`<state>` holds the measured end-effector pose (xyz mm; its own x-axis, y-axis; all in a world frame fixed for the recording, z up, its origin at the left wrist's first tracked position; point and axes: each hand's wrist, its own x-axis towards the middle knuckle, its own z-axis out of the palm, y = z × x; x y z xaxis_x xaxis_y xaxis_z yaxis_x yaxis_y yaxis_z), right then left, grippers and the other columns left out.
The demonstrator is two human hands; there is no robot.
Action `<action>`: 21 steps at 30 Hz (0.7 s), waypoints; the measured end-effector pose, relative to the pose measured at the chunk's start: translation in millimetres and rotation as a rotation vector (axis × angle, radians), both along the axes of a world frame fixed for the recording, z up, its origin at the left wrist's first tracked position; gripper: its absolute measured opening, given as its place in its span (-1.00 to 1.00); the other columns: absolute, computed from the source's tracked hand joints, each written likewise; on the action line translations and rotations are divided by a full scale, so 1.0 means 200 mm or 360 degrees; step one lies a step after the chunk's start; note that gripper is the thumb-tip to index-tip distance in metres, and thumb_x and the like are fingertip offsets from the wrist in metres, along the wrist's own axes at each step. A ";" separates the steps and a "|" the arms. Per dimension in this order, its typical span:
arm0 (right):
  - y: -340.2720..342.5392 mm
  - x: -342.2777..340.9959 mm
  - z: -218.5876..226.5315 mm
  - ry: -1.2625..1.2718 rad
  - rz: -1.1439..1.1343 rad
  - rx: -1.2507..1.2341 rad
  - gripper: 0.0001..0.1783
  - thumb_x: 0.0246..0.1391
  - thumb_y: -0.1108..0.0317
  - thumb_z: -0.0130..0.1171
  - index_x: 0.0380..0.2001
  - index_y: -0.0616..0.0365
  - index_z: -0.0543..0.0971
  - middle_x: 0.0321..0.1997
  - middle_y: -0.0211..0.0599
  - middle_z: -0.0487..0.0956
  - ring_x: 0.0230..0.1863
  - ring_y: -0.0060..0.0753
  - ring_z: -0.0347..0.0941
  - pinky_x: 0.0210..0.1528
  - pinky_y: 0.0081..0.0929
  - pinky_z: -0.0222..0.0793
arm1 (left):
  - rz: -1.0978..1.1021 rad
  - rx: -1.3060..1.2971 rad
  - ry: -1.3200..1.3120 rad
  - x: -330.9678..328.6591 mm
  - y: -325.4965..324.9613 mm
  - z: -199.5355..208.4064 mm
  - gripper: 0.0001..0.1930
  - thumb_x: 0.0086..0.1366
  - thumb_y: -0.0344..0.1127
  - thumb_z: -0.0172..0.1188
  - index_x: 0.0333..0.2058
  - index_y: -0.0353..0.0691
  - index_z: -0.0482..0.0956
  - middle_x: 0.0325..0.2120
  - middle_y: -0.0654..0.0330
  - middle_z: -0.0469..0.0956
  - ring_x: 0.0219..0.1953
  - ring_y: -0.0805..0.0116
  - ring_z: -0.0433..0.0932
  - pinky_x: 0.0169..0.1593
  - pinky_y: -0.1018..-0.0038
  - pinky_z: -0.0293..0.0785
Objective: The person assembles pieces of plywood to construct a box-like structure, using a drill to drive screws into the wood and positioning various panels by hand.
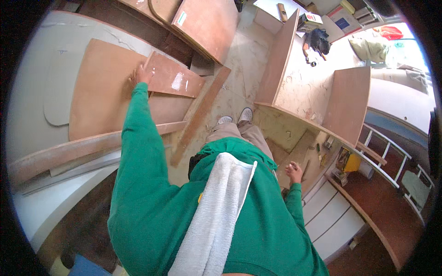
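Observation:
My left hand [140,75] reaches out to the left, its fingers closed over the upper end of a narrow plywood piece [172,77] with white patches. That piece leans among other boards, in front of a larger tan wooden panel [94,83]. Beneath it, part of another board is covered. My right hand [293,173] hangs low by my right side with its fingers loosely curled, and I see nothing in it. Small tools, among them one with a green handle [318,149], lie on the floor beyond that hand.
A large open plywood box [313,92] stands ahead on the right, holding shavings and a dark bundle [318,41]. A long wooden strip [202,112] lies between the boards and my feet. White metal ladder-like rails [389,152] are at the far right.

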<state>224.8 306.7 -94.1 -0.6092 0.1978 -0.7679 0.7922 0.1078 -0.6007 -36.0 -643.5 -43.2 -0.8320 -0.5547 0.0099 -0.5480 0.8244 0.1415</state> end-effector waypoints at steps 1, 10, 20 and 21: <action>0.07 0.07 0.01 -0.0016 -0.0024 0.0080 -0.55 0.33 0.28 0.28 0.21 0.16 0.52 -0.15 -0.16 0.73 -0.28 -0.39 0.66 -0.31 -0.48 0.54 | 0.0015 0.0127 -0.0148 -0.04 0.13 -0.09 -0.14 0.11 0.08 0.50 0.31 -0.22 0.43 0.22 -0.12 0.53 0.25 -0.18 0.48 0.35 0.02 0.36; -0.15 0.33 0.05 -0.0082 -0.0102 0.0001 -0.56 0.32 0.24 0.28 0.19 0.16 0.54 -0.14 -0.18 0.73 -0.26 -0.41 0.65 -0.27 -0.45 0.57 | -0.0264 0.0425 -0.0101 0.21 1.40 0.05 -0.61 0.17 -0.03 0.43 -0.18 -0.21 0.70 -0.28 -0.19 0.70 -0.20 -0.26 0.69 -0.07 -0.03 0.61; -0.98 -0.60 0.31 0.0430 0.0663 -0.0155 -0.60 0.43 0.18 0.12 0.08 0.29 0.62 -0.18 -0.24 0.73 -0.11 -0.37 0.66 -0.06 -0.45 0.56 | -0.0179 0.0857 0.0448 0.43 1.37 1.63 -0.55 0.19 -0.21 0.54 -0.01 -0.31 0.67 -0.14 0.05 0.75 -0.10 0.31 0.71 -0.01 0.34 0.61; -1.14 -0.71 0.41 0.0382 0.0754 -0.0229 -0.56 0.46 0.09 0.08 0.07 0.28 0.63 -0.19 -0.23 0.73 -0.09 -0.37 0.66 -0.06 -0.44 0.56 | -0.0195 0.0975 0.0552 0.48 1.32 1.72 -0.55 0.22 -0.24 0.52 0.00 -0.34 0.66 -0.12 0.08 0.74 -0.09 0.36 0.68 0.02 0.37 0.59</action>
